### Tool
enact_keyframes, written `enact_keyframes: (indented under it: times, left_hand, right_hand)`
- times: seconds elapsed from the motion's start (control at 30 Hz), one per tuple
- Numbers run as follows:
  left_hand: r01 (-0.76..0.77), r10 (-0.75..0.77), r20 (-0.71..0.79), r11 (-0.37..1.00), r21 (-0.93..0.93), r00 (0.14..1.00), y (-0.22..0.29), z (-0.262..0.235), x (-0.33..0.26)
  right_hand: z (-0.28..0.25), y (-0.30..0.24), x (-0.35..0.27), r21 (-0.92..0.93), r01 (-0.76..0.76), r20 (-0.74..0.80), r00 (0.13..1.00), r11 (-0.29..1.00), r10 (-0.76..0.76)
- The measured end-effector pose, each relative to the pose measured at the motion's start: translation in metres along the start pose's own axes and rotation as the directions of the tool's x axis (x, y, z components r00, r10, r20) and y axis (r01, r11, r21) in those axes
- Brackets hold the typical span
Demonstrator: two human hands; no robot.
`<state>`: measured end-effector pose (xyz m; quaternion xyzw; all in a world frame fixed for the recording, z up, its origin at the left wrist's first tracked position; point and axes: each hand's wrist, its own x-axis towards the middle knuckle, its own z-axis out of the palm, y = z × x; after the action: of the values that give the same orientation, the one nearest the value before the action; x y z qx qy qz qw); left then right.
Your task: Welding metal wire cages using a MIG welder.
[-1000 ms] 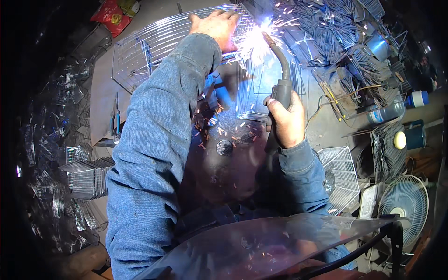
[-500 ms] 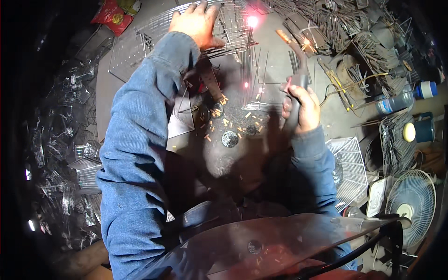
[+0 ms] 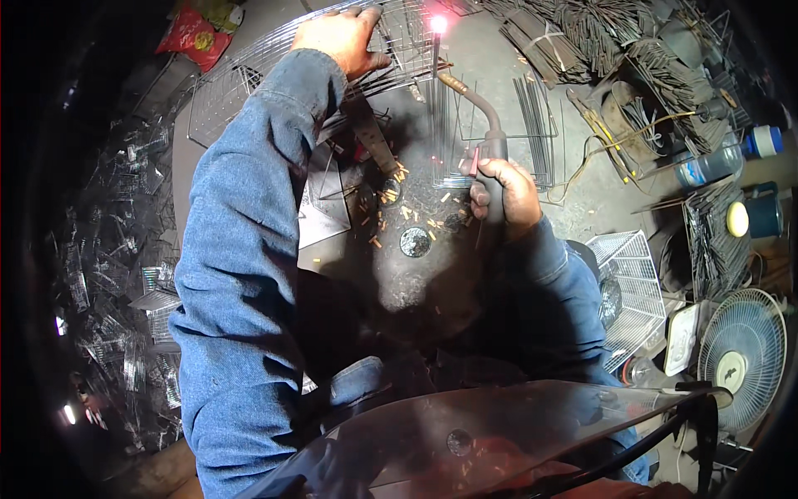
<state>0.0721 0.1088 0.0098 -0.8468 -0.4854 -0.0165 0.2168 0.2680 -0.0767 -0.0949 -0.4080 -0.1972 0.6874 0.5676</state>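
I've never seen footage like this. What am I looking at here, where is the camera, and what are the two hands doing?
The camera sits on a person's head and looks down, so the blue sleeves rising from the lower edge are that person's own arms. Its wide lens bends straight edges. The left hand presses on a wire grid panel on a dark worktable. The right hand grips a welding torch, whose tip meets a glowing spot on the wires. Wire bundles, a white wire basket, a fan and a plastic bottle lie around. The curved clear sheet below is a face shield.

Left hand (image 3: 342, 37) stretched far forward, palm down; right hand (image 3: 507, 187) fisted, arm bent.
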Motion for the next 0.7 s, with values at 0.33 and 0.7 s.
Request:
enact_keyframes:
  times: [0.33, 0.7]
  left_hand:
    - [0.043, -0.044, 0.103, 0.999, 0.011, 0.994, 0.0, -0.005, 0.007]
    - [0.064, -0.078, 0.104, 0.989, 0.133, 0.992, -0.004, 0.004, 0.011]
  right_hand:
    - [-0.003, 0.001, -0.001, -0.029, -0.043, 0.023, 0.999, 0.999, 0.044]
    - [0.0, 0.0, -0.001, -0.024, -0.003, 0.055, 0.998, 1.0, 0.005]
